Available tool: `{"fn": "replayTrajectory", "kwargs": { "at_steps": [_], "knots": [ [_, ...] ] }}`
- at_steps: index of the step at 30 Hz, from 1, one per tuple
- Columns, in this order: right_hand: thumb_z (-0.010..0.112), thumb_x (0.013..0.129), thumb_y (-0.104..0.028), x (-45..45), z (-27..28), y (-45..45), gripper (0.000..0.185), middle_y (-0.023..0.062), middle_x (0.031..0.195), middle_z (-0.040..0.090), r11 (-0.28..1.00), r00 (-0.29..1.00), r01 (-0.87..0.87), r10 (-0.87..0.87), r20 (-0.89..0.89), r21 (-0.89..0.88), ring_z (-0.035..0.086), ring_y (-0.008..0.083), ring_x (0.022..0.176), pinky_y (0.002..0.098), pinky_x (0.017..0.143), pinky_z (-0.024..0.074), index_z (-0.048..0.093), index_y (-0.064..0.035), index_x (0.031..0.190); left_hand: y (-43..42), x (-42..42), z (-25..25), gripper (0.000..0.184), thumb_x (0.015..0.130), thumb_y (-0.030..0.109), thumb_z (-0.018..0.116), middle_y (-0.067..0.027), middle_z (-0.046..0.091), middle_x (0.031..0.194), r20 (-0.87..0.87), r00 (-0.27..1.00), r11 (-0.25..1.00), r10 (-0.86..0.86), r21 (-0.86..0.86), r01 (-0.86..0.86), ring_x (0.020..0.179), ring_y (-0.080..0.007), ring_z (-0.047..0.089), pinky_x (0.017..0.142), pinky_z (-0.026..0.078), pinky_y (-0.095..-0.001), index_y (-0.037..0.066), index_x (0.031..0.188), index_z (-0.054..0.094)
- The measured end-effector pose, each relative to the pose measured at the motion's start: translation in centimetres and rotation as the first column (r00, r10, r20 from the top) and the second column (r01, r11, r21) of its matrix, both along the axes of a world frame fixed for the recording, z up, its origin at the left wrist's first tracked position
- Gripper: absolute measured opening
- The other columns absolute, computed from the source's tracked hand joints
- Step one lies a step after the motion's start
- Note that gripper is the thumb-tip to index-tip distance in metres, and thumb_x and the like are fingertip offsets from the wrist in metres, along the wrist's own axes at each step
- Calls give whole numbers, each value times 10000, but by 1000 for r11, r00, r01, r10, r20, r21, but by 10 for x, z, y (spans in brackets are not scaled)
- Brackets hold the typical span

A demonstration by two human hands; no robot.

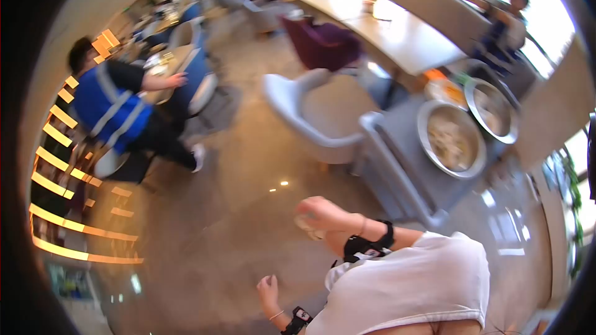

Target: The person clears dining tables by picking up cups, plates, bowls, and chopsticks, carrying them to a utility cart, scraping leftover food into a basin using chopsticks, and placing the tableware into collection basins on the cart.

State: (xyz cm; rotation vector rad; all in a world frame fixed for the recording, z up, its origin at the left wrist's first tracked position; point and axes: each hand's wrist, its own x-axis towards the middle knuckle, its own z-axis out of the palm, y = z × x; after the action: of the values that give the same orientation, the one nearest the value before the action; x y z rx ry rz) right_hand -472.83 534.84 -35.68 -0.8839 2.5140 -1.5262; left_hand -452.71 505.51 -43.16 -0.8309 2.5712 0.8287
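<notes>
My right hand (324,214) is out in front of my body, fingers curled, its outline smeared by motion. A pale, whitish thing (310,228) shows just under its fingers; I cannot make out what it is or whether it is gripped. Lower down, my left hand (268,293) hangs with its fingers curled in and nothing visible in them. Both forearms carry black straps with small devices. To the right of my right arm stands a grey service cart (397,174). On its top are a metal bowl (428,158) with pale leftovers and a second metal bowl (510,133).
Beside the cart are a grey chair (292,108), a maroon chair (320,43) and a long pale table (403,37). A person in a blue vest (115,108) is at the left, near another table. Another person (506,31) is at the upper right. The floor (248,211) is shiny.
</notes>
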Motion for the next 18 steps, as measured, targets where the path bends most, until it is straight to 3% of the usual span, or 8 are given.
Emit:
{"fn": "replayTrajectory", "kwargs": {
  "at_steps": [1,3,5,8,11,14,17,18],
  "knots": [
    [620,797,-154,-31,-6,-23,217,140,954,617,1000,990,-13,16,137,-19,585,312,905,390,784,477,590,-41,980,-28,-16,9,422,840,389,566,-190,573,1087,-42,999,997,15,-76,-18,1098,-337,495,946,394,-404,37,1071,596],
    [619,810,-164,-88,7,-73,223,133,930,624,993,966,-119,121,228,-23,592,303,901,382,790,481,587,-43,993,-72,-37,35,458,821,407,584,-195,560,1123,-29,983,981,184,-51,-185,1127,-340,471,951,389,-407,29,1079,595],
    [605,823,-193,-148,31,-134,229,129,945,622,972,976,-202,190,107,120,590,297,914,390,814,471,586,-51,1001,-111,-63,53,479,813,415,592,-202,556,1130,6,953,950,304,-76,-302,1133,-339,467,953,388,-408,26,1092,590],
    [606,811,-278,-221,37,-229,290,150,967,607,947,955,-252,276,-106,199,573,308,921,404,801,471,590,-51,991,-172,-89,46,519,797,430,606,-220,552,1126,-53,932,926,359,-108,-362,1122,-348,477,952,392,-406,15,1107,583],
    [590,818,-303,-263,46,-309,295,151,944,601,841,883,-229,391,-258,490,563,326,911,417,799,468,595,-58,982,-224,-104,14,535,789,429,616,-230,561,1120,-163,907,905,388,-118,-409,1096,-360,500,939,403,-410,5,1113,584],
    [564,831,-325,-310,32,-373,291,134,943,608,711,715,-661,694,-87,240,572,321,934,431,789,472,602,-84,989,-257,-114,2,588,779,463,606,-220,556,1165,-17,889,880,458,-131,-456,1110,-361,503,934,408,-425,-3,1137,576],
    [550,836,-367,-354,34,-414,320,114,953,623,716,808,-560,582,88,417,582,318,940,428,790,474,611,-102,1006,-312,-126,-35,595,789,483,574,-217,569,1154,268,854,877,446,58,-477,1119,-353,511,937,406,-437,1,1139,581],
    [543,839,-382,-372,45,-424,328,110,968,628,614,804,-468,595,17,635,588,318,931,429,795,475,616,-114,1014,-341,-131,-69,583,796,483,562,-220,575,1141,335,860,900,385,69,-430,1115,-355,515,938,406,-439,6,1129,587]
  ]
}}
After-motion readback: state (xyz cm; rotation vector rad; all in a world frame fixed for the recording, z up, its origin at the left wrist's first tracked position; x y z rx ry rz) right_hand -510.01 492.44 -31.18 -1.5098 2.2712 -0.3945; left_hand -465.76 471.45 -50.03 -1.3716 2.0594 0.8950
